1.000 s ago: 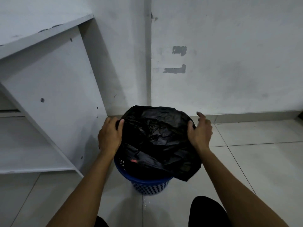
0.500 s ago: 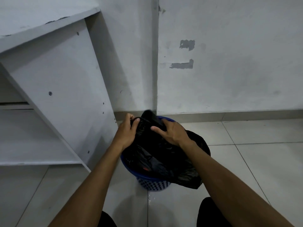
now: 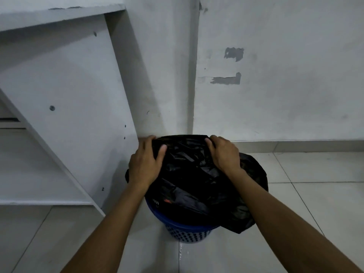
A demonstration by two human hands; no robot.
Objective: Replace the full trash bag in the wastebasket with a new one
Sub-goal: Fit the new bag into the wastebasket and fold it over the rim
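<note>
Both hands gripping black trash bag (image 3: pixel 197 174) far edge, left hand (image 3: pixel 144 164), right hand (image 3: pixel 224 154), over blue wastebasket (image 3: pixel 187 231)

A: What is behind? 
B: A white painted wall (image 3: pixel 285 107) with two grey patches (image 3: pixel 233 54) where paint is gone, and a vertical seam (image 3: pixel 194 75) in it.
A: And at the left?
B: A white shelf unit (image 3: pixel 65 91), its side panel with small screw holes.
A: The floor?
B: Pale glossy tiles (image 3: pixel 325 194) with thin joints, and a tiled skirting (image 3: pixel 295 145) along the wall. The light is dim.
</note>
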